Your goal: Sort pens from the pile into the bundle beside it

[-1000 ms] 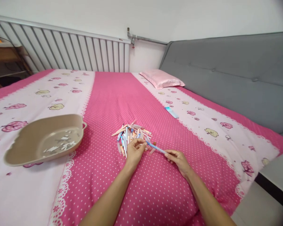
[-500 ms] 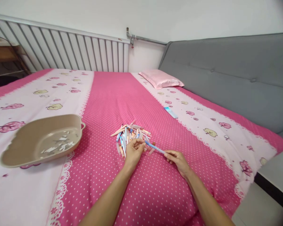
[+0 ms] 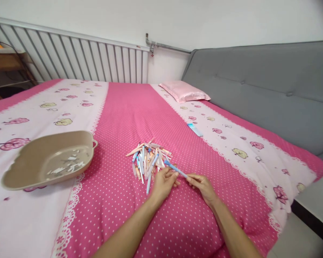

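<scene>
A pile of pens (image 3: 148, 157), blue, orange and pink, lies on the dotted pink middle stripe of the bedspread (image 3: 129, 114). My right hand (image 3: 203, 187) pinches one end of a blue pen (image 3: 174, 168). My left hand (image 3: 164, 182) sits closed just in front of the pile, its fingertips at the pen's middle. The pen slants up and left toward the pile.
A beige plastic basin (image 3: 47, 157) with small white scraps inside rests at the left. A blue packet (image 3: 195, 129) lies farther right. A pink pillow (image 3: 184, 91) sits by the grey headboard (image 3: 271, 89). The bed's edge drops off at the lower right.
My left hand has drawn back from the pile toward me and to the right, meeting the blue pen near my right hand. A pale blue pen now lies loose at the pile's near edge.
</scene>
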A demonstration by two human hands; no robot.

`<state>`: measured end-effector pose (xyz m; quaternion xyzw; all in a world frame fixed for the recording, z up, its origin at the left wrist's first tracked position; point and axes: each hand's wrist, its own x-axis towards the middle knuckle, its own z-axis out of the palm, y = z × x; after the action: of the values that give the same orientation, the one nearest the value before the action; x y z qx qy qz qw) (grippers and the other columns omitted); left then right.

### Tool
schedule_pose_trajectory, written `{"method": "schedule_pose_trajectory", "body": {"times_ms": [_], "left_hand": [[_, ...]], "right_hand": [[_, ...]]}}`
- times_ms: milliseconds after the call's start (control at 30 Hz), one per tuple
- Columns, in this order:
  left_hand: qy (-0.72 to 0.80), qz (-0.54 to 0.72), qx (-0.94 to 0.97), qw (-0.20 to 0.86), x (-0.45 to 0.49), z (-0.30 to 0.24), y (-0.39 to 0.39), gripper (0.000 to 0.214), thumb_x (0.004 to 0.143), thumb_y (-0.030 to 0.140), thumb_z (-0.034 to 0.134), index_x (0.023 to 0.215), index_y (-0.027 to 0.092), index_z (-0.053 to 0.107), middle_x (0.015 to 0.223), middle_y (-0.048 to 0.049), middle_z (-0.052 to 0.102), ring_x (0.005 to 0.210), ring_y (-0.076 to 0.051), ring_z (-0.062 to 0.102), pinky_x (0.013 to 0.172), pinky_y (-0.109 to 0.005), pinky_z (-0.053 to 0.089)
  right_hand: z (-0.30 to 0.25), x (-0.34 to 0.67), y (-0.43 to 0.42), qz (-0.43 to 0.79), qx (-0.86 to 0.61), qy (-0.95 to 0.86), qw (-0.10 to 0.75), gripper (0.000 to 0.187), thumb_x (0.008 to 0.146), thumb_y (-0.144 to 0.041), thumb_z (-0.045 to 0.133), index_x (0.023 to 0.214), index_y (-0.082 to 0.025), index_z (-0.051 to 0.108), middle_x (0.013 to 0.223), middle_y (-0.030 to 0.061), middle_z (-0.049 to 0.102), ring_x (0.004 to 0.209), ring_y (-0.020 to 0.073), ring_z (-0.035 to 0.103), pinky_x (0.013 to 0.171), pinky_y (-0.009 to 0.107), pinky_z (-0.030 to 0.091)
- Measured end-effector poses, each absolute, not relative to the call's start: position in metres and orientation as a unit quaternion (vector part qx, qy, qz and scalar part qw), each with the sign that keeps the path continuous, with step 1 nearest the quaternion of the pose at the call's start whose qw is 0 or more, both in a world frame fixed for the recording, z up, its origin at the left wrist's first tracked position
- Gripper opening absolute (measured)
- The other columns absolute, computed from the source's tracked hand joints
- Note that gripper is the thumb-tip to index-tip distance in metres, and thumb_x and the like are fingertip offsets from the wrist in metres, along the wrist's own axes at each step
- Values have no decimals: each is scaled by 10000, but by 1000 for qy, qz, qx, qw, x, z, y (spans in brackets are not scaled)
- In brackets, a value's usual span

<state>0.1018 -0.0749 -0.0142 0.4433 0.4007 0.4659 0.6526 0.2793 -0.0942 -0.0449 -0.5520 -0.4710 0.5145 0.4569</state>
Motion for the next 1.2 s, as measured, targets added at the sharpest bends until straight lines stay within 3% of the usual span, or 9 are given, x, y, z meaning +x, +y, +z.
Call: {"method": "schedule_pose_trajectory", "body": {"times_ms": [133, 233, 433, 600, 800, 967, 1200], "left_hand": [[409, 477, 446, 637, 108, -13, -75, 421, 652, 425, 679, 899, 93, 606, 661, -42, 658, 466, -101, 588, 451, -197, 443], [411, 482, 453, 627, 108, -6, -69, 389, 635, 436, 688, 818, 105, 595, 582, -13, 623, 463, -112, 589, 449, -201, 437], [403, 471, 479, 622, 114, 13, -50, 357, 608, 446, 698, 705, 130, 562, 578, -4, 618, 470, -128, 597, 446, -207, 421], [391, 452, 503, 624, 124, 20, -33, 353, 603, 439, 702, 700, 134, 553, 519, 8, 591, 430, -131, 574, 423, -205, 383], [392, 455, 510, 615, 130, 19, -17, 388, 659, 475, 657, 801, 126, 562, 589, -3, 600, 456, -129, 569, 457, -222, 415], [425, 473, 515, 575, 136, 11, -47, 407, 742, 416, 612, 1039, 143, 553, 970, -103, 636, 593, -114, 563, 549, -237, 449], [385, 369, 687, 494, 155, -41, -92, 227, 787, 300, 535, 981, 238, 635, 849, -64, 697, 484, -122, 545, 512, -252, 437]], "right_hand": [[-43, 276, -96, 503, -524, -514, 456, 266, 661, -408, 726, 836, -209, 746, 762, 24, 695, 680, 146, 564, 656, 262, 415], [-43, 274, -98, 518, -514, -486, 481, 319, 636, -405, 747, 898, -222, 731, 862, 39, 714, 759, 178, 604, 716, 291, 440], [-44, 275, -97, 507, -532, -400, 548, 330, 578, -399, 787, 824, -190, 715, 663, 9, 668, 568, 121, 538, 568, 240, 417], [-44, 280, -95, 503, -529, -369, 575, 354, 624, -410, 757, 887, -179, 702, 663, 7, 636, 547, 111, 507, 550, 238, 407], [-38, 280, -87, 468, -568, -362, 572, 321, 636, -435, 734, 841, -189, 723, 635, 6, 616, 555, 127, 495, 549, 250, 393], [-33, 289, -70, 431, -590, -324, 601, 311, 634, -468, 725, 793, -200, 723, 612, 4, 603, 540, 132, 486, 525, 258, 381], [-16, 322, -5, 303, -638, -285, 648, 358, 585, -478, 739, 808, -198, 729, 562, -8, 586, 507, 133, 474, 498, 267, 386]]}}
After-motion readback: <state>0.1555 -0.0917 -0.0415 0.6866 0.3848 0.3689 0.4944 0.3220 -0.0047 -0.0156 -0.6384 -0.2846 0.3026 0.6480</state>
